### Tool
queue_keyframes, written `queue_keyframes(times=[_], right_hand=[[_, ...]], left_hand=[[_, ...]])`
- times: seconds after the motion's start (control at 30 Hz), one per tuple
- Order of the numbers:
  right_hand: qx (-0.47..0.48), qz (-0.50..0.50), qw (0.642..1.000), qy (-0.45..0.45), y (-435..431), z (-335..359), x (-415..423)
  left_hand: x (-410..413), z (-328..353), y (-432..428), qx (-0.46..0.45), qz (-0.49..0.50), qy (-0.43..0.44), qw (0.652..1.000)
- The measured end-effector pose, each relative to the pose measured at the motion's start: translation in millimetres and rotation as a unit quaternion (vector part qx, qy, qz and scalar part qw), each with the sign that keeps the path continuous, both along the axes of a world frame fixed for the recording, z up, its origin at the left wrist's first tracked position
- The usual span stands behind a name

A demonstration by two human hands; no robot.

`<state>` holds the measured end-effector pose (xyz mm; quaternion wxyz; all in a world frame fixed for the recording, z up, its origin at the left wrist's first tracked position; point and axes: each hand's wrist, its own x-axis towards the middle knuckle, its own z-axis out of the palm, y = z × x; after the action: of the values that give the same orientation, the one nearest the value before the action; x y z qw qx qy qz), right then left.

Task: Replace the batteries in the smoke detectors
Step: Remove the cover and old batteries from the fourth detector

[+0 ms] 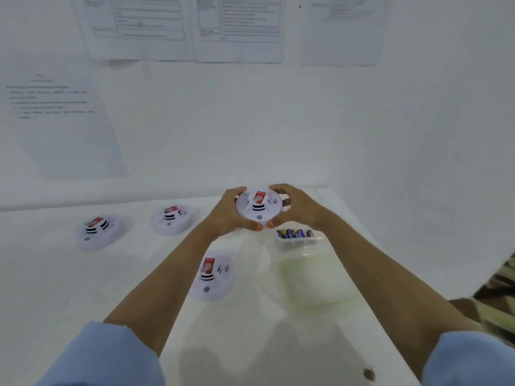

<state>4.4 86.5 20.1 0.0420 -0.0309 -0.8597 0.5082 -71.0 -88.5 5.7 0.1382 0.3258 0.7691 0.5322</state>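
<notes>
You have four detectors [258,205] [98,231] [172,218] [210,274]: one between your two hands [228,215] [299,208], two to their left, one nearer you. Below your right hand: one tray [299,241], roughly five batteries [292,233], one tub [315,277]. Beyond: four papers [133,23] [239,26] [342,29] [55,121].

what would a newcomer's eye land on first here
The left hand and right hand grip a white smoke detector with a red label, lifted above the middle of the table. Three more lie on the table: the far-left detector, the middle detector and the near detector. Just right of the hands, a clear tray holds blue batteries.
</notes>
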Motion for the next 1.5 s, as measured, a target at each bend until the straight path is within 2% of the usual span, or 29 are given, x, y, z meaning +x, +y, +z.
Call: queue_keyframes(times=[0.2, 0.3, 0.43, 0.5, 0.6, 0.67, 0.77, 0.87, 0.97, 1.2, 1.5], right_hand=[[-0.042, 0.041, 0.998, -0.013, 58.1, -2.1, -1.7], [-0.054, 0.055, 0.997, -0.005, 77.2, 2.5, -7.3], [-0.252, 0.033, 0.967, 0.031, 92.4, 13.3, -16.4], [-0.255, 0.008, 0.966, 0.037, 97.2, 13.9, -21.4], [-0.214, 0.037, 0.975, -0.045, 97.0, 8.6, -25.1], [-0.254, 0.061, 0.961, -0.085, 94.4, 1.8, -26.2], [-0.312, 0.036, 0.947, -0.066, 94.5, -6.5, -25.5], [-0.294, -0.013, 0.954, -0.046, 94.5, -11.7, -26.0], [-0.243, -0.028, 0.969, -0.03, 90.3, -16.4, -25.0], [-0.202, -0.023, 0.979, -0.017, 79.2, -23.8, -21.7], [-0.195, -0.004, 0.98, -0.049, 74.6, -24.4, -22.1]], left_hand=[[1.1, -7.8, 62.3, -0.093, 0.014, 0.015, 0.995], [1.1, -3.7, 84.1, -0.101, -0.007, 0.041, 0.994], [-6.7, 0.5, 94.6, -0.002, -0.023, 0.006, 1.0], [-6.9, 1.9, 96.3, 0.062, -0.03, -0.03, 0.997], [-6.7, -2.7, 100.6, 0.12, -0.041, -0.059, 0.99], [-5.9, -4.8, 101.7, 0.131, -0.05, -0.065, 0.988], [-6.2, -9.3, 101.7, 0.115, -0.05, -0.037, 0.991], [-5.4, -17.6, 98.3, 0.095, 0.004, 0.011, 0.995], [-1.9, -26.4, 96.7, 0.063, 0.004, 0.052, 0.997], [-0.8, -34.0, 96.7, 0.1, 0.0, 0.03, 0.995], [-7.1, -40.3, 91.5, 0.113, 0.002, 0.037, 0.993]])
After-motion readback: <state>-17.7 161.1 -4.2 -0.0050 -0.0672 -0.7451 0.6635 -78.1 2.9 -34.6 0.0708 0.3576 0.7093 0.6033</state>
